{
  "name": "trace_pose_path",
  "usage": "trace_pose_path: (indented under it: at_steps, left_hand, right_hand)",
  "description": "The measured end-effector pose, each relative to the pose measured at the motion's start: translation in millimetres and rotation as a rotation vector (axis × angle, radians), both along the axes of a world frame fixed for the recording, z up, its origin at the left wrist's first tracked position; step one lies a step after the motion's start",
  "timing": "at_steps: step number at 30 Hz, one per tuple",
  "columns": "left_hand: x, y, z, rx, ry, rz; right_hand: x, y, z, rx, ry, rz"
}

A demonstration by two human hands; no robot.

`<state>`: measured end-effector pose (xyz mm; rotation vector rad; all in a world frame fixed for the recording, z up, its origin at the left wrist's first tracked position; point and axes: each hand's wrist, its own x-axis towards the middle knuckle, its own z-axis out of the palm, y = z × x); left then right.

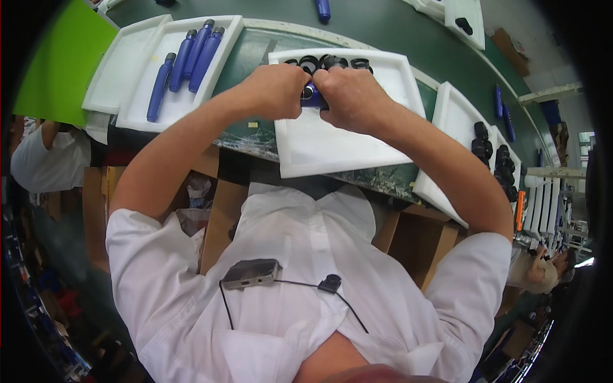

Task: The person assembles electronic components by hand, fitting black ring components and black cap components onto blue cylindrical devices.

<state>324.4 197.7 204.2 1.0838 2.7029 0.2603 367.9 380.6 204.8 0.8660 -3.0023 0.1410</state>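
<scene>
Workpiece (313,100) held between our left hand (279,90) and right hand (353,99)

We have both hands closed tightly on the blue workpiece, knuckles side by side, over the far part of a white tray (345,148) on the green tabletop (248,59). Our grip hides most of its shape, so we cannot tell its length. Just beyond our hands, round black parts (309,64) line the tray's far edge. To our left, four blue cylinders (199,56) lie in another tray (138,105); to our right, black pieces (480,142) sit in a third tray (451,121).
</scene>
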Motion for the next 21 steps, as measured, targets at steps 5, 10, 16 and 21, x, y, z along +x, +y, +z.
trace_pose_path:
  at_steps: [5,10,16,21]
  left_hand:
    - [3.4,4.1,3.3,0.151,-0.08,0.102]
    - [28.9,14.0,1.9,0.247,0.001,0.144]
    - [37.2,35.9,-20.4,0.342,0.084,0.248]
    - [29.6,43.6,-15.6,0.467,0.04,0.386]
  right_hand:
    - [-2.2,26.9,26.8,-0.414,-0.114,-0.021]
    - [0.6,52.2,9.2,-0.94,-0.658,-0.286]
    - [7.0,28.9,5.6,-1.007,-0.647,-0.455]
    - [-2.0,23.6,-6.3,-0.947,-0.129,-0.337]
